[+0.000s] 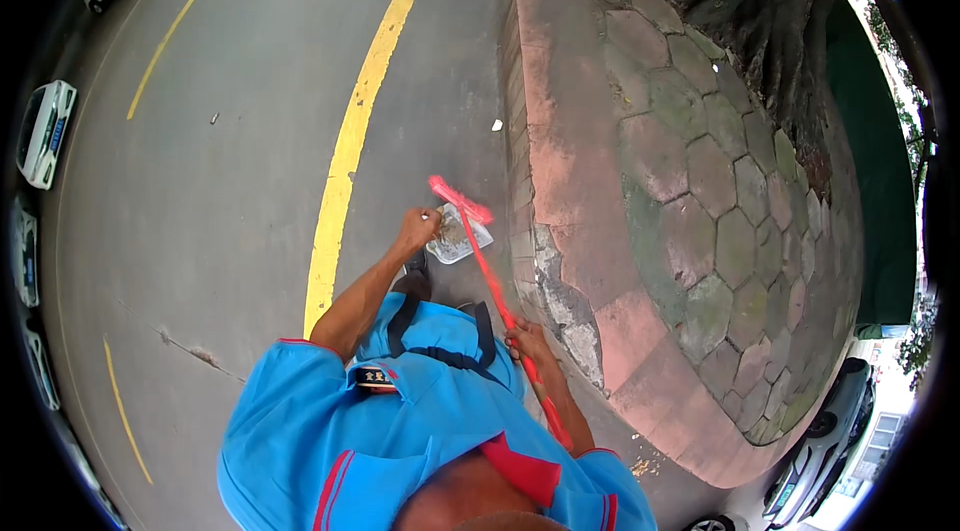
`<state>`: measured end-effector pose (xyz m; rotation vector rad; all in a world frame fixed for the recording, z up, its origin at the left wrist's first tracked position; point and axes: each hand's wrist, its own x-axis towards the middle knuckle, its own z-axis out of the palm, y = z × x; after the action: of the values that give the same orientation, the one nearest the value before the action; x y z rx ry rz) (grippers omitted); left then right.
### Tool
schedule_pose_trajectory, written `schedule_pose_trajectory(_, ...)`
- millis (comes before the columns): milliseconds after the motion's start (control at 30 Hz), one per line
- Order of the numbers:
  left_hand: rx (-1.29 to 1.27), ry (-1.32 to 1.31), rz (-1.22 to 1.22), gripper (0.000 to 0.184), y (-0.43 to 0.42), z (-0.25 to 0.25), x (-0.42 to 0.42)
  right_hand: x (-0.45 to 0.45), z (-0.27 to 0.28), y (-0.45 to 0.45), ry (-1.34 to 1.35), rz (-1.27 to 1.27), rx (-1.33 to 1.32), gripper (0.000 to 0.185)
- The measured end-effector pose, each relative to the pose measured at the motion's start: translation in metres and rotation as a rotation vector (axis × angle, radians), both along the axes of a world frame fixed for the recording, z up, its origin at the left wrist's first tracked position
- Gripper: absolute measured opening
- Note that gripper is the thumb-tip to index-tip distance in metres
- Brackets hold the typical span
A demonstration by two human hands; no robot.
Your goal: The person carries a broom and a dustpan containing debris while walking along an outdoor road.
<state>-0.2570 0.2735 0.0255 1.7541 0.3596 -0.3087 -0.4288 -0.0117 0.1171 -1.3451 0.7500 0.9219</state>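
Left hand: fingers curled together on a pale-tipped object, perhaps the dustpan's handle end; a steady, low grip would suit it.
Dustpan: low over the asphalt just ahead of the feet, brownish debris inside; best kept level so nothing spills. Cannot tell whether its lip touches the ground.
Red broom: head crossing the dustpan's far edge; short, light strokes toward the pan should scatter least.
Right hand: fingers wrapped around the broom's handle; a loose wrist would help steer it.
White car: parked at far left.
Asphalt: gray, cracked at lower left.
Yellow line: painted left of the dustpan.
White scrap: beside the curb, beyond the broom.
Curb: reddish, chipped; limits rightward swing.
Hexagonal paving: mossy, reaching tree roots.
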Motion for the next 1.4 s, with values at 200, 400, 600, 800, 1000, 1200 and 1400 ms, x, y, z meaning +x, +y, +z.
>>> schedule_pose_trajectory(200,0.000,-0.008,0.001,0.033,-0.001,0.000,0.000,-0.022,-0.008,0.013,-0.032,-0.198,0.050,0.057)
schedule_pose_trajectory(400,-0.098,-0.011,0.070,0.034,0.024,0.008,0.016,0.017,-0.006,0.042,-0.163,-0.010,-0.054,0.065)
schedule_pose_trajectory(600,-0.122,0.038,0.117,0.034,0.050,0.015,0.038,0.052,-0.018,0.054,-0.104,0.060,-0.122,0.067)
schedule_pose_trajectory(800,-0.125,0.048,0.114,0.036,0.054,0.012,0.057,0.070,0.014,0.065,-0.002,-0.049,-0.034,0.062)
schedule_pose_trajectory(1000,0.128,-0.117,-0.055,0.037,0.044,0.029,0.066,0.090,0.016,0.065,-0.018,-0.002,-0.066,0.060)
schedule_pose_trajectory(1200,0.125,-0.147,0.035,0.036,0.046,0.013,0.062,0.140,-0.003,0.061,-0.133,0.130,-0.234,0.065)
schedule_pose_trajectory(1400,0.084,-0.060,0.126,0.034,0.040,0.019,0.066,0.153,-0.003,0.027,0.028,0.099,-0.043,0.063)
